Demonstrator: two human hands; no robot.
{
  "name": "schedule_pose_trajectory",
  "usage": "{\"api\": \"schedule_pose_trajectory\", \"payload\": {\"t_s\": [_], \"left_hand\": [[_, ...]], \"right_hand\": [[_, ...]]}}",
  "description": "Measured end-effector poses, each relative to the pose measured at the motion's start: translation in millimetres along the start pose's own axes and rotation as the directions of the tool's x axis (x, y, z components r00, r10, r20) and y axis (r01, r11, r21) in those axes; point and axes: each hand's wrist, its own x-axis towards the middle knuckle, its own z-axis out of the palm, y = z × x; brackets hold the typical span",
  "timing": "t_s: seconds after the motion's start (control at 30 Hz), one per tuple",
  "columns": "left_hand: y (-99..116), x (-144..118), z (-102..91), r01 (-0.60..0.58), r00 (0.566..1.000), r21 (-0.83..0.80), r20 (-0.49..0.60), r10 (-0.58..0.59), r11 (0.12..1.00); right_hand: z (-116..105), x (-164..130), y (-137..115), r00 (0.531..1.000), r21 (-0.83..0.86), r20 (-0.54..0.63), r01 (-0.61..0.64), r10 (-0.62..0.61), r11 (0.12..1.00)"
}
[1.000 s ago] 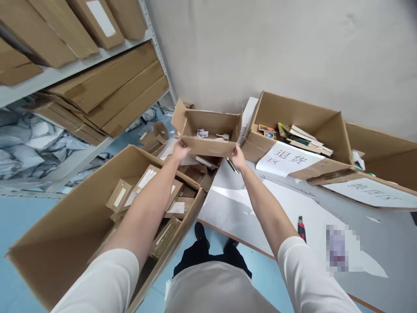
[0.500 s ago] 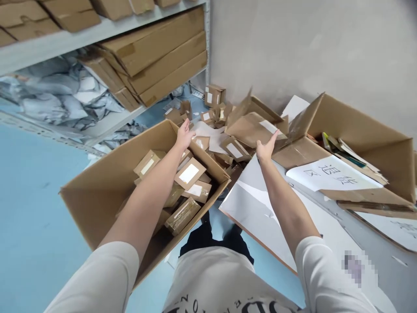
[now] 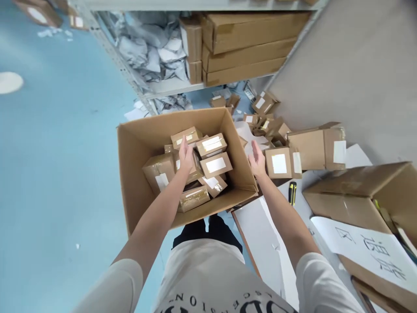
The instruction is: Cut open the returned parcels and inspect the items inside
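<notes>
A large open carton stands in front of me, with several small taped boxes inside bearing white labels. Over these boxes my left hand hovers with fingers stretched out; whether it touches one I cannot tell. My right hand is just beyond the carton's right side, open, palm facing inward and thumb apart. Right beside it sits a small labelled box, and a bigger taped box lies behind that one. Neither hand appears to hold anything.
Ahead is a metal shelf with long boxes and grey mailer bags. A black-and-yellow utility knife lies on the white table. Another open carton with a handwritten sheet stands right. More small boxes lie by the wall.
My view has turned left. The right hand has come away from the cardboard box at the right and nearer the large carton; the left hand has moved from its far edge to over the boxes.
</notes>
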Motion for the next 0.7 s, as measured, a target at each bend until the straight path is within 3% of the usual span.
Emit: {"api": "schedule_pose_trajectory", "payload": {"t_s": [0.17,0.3,0.5,0.7], "left_hand": [[-21,-37,-33.1,0.086,0.988,0.089,-0.136,-0.074,0.992],[-48,-64,-40.8,0.199,0.966,0.131,-0.191,-0.173,0.971],[-105,-100,-25.2,0.301,0.940,0.136,-0.207,-0.270,0.944],[-164,-127,-1.2,0.473,0.870,0.071,-0.198,-0.452,0.878]], "right_hand": [[35,11,35,0.996,0.054,0.082,-0.039,0.034,0.998],[56,16,70,0.983,0.015,0.136,-0.131,0.127,0.991],[78,11,129,0.943,-0.005,0.135,-0.305,0.302,0.952],[94,-2,194,0.875,-0.072,0.118,-0.464,0.470,0.883]]}}
